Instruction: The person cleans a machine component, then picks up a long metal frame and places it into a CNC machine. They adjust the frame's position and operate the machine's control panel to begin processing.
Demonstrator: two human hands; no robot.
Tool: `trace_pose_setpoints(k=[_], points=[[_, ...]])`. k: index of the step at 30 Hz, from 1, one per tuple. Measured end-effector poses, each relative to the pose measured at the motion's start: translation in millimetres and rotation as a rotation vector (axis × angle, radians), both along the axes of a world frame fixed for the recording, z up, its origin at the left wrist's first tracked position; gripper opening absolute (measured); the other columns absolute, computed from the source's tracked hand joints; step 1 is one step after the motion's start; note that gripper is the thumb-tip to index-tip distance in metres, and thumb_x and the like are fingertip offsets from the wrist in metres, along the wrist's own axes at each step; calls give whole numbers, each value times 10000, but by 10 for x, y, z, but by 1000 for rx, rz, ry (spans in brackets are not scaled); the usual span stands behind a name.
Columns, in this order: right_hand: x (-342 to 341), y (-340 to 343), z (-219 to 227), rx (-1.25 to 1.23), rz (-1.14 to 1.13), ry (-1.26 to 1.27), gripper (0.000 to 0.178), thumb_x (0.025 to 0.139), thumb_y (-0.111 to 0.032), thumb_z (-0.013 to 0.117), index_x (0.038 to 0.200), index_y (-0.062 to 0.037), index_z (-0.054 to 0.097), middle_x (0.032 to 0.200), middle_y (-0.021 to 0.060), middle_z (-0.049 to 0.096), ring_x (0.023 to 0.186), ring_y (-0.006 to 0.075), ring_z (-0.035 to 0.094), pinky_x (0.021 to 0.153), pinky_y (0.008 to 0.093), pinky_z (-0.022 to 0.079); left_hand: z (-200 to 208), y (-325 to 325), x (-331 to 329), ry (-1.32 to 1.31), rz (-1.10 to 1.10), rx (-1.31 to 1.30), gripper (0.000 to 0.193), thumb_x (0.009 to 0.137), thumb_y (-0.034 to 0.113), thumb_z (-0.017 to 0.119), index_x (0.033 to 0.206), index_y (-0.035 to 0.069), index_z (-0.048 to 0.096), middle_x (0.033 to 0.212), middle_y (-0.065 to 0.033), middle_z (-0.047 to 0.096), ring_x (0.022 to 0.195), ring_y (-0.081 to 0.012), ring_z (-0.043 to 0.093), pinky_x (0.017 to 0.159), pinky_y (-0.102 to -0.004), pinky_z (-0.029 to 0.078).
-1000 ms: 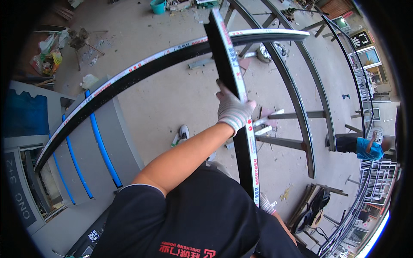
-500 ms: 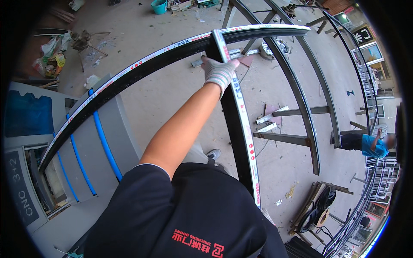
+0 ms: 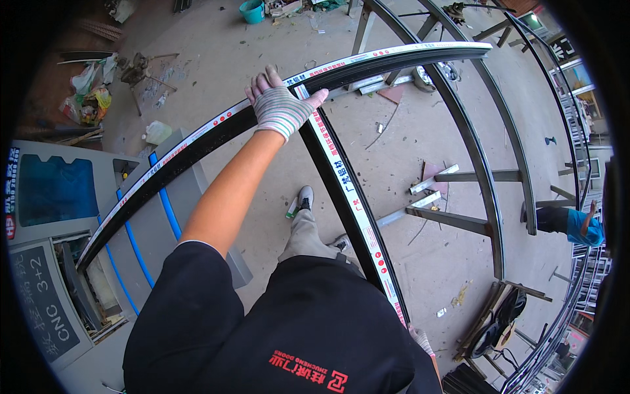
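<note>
My left hand [image 3: 282, 110], in a striped knit glove, lies across a long black profile bar [image 3: 220, 121] with a white printed film strip along its top. Its fingers stretch over the far edge, and the thumb points right, across the end of a second bar. This second black profile bar [image 3: 348, 190], with similar film, meets the long one beside the hand and slants down toward my right side. At its near end is my right hand [image 3: 420, 339], also gloved and mostly hidden by my body and the bar; it appears closed round that end.
The long bar reaches from a grey machine [image 3: 52, 177] with blue strips at left to a steel rack [image 3: 469, 138] at right. Metal offcuts [image 3: 426, 200] and a wooden stand [image 3: 489, 322] are on the floor. At far right is a person [image 3: 581, 226] in blue.
The second bar's far end has come nearer and left, from lying over the long bar to meeting its near side. My left hand has shifted left off it onto the long bar, fingers straightened.
</note>
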State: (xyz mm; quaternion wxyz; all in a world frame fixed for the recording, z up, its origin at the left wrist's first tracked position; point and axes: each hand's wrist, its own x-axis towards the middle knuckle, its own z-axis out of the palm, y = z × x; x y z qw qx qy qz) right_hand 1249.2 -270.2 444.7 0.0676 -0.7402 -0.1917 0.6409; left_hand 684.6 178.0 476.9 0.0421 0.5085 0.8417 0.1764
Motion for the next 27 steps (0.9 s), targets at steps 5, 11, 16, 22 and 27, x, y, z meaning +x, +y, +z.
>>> trace_pose_setpoints(k=[5, 11, 16, 22, 27], points=[[132, -70, -295, 21, 77, -88, 569, 954, -541, 704, 969, 28, 724, 794, -15, 684, 692, 67, 585, 645, 254, 503, 1, 83, -105, -8, -30, -219, 1310, 714, 896, 620, 1538, -77, 318, 1521, -313, 418, 1485, -427, 322, 1267, -557, 83], [625, -544, -1066, -44, 207, -27, 527, 980, -534, 676, 934, -11, 721, 792, -79, 590, 685, 35, 441, 600, 236, 392, 12, 190, -156, 13, -82, -202, 1162, 699, 853, 674, 1393, -63, 504, 1380, -281, 556, 1360, -406, 470, 1256, -525, 160], [737, -742, -1274, -82, 172, -44, 533, 969, -546, 685, 938, -15, 723, 791, -86, 577, 711, 35, 431, 618, 234, 394, -84, 208, -151, 129, -99, -147, 1038, 695, 788, 740, 1300, -33, 546, 1285, -249, 591, 1286, -379, 500, 1214, -527, 240], [193, -219, -613, -45, 49, -32, 551, 962, -530, 702, 992, 20, 727, 851, -30, 661, 754, 58, 533, 684, 267, 482, -95, 251, -155, 117, -85, -151, 1002, 692, 780, 749, 1259, -24, 562, 1246, -233, 620, 1257, -365, 533, 1145, -525, 337], [-163, 200, -250, -140, 27, -175, 540, 954, -515, 715, 1004, 23, 721, 795, -7, 682, 670, 72, 566, 610, 273, 486, -32, 352, -254, 61, -179, -306, 1056, 704, 795, 731, 1308, -50, 541, 1279, -234, 616, 1275, -353, 545, 1134, -484, 395]])
